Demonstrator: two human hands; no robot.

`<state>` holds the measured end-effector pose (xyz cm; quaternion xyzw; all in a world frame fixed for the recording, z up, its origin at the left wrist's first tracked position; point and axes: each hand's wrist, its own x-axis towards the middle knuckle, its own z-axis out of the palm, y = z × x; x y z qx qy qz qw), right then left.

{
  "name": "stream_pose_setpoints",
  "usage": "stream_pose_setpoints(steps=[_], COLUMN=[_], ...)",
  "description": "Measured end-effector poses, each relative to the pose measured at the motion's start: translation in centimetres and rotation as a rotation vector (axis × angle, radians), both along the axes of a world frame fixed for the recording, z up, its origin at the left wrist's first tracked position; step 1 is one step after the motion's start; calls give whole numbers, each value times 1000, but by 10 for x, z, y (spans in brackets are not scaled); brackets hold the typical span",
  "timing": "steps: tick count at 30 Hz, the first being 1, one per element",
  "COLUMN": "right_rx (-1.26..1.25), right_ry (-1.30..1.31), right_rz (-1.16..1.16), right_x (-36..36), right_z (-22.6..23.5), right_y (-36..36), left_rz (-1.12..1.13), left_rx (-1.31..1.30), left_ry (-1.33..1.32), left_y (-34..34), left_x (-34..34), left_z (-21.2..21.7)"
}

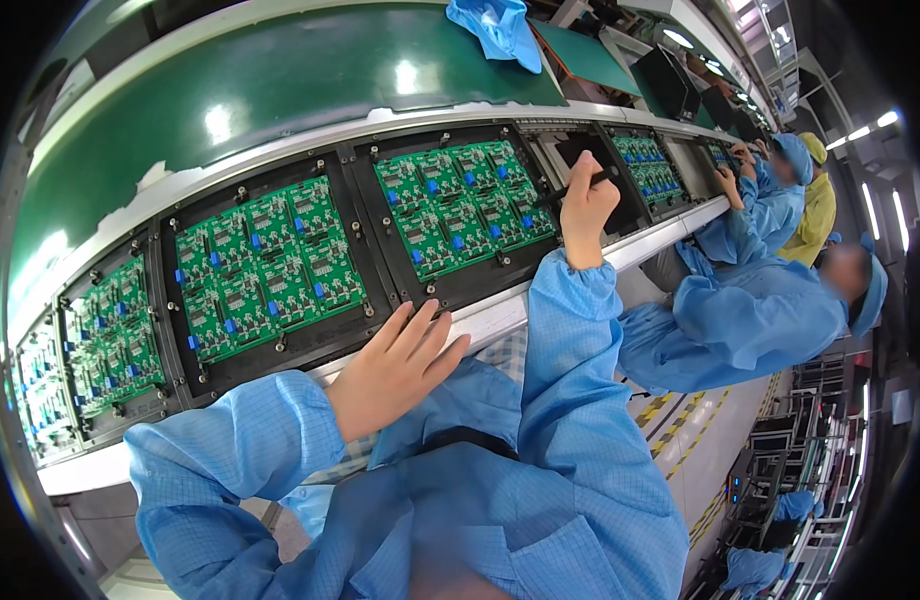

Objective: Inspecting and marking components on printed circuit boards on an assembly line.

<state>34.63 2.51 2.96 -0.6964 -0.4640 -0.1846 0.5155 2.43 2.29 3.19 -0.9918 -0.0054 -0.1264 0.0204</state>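
My right hand (586, 215) is closed around a slim black pen-like tool (554, 197), whose tip points left at the edge of a green circuit board panel (465, 205). The panel carries several blue components and sits in a black carrier frame (365, 215). My left hand (392, 372) lies with its fingers spread, fingertips at the carrier's near edge and the white rail. To its left, a second circuit board panel (270, 268) rests in its own black frame. What the tool's tip touches, if anything, I cannot make out.
More board panels (110, 335) stand in line at left, and another (648, 168) at right. Beyond the rail lies a green mat (310, 70) with a blue cloth item (498, 32). Co-workers in blue (740, 310) and yellow (812, 215) sit along the line to the right.
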Motion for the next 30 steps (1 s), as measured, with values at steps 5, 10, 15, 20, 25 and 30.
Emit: stream_pose_setpoints(steps=[5, 10, 15, 20, 25, 30], right_rx=[-65, -14, -30, 17, 13, 20], right_ry=[50, 27, 32, 31, -3, -4], right_rz=[-20, -45, -29, -67, -74, -52], right_x=[2, 2, 0, 0, 0, -6], right_z=[-2, -4, -3, -6, -4, -3], right_y=[1, 0, 0, -1, -3, -3], left_rz=[-8, 1, 9, -2, -8, -8], left_rx=[-11, 4, 6, 8, 7, -3], left_ry=[6, -7, -7, -31, -27, -13], left_y=[-1, -1, -1, -1, -1, -1], left_x=[0, 0, -1, -3, -3, -5], left_z=[1, 1, 1, -2, 0, 0])
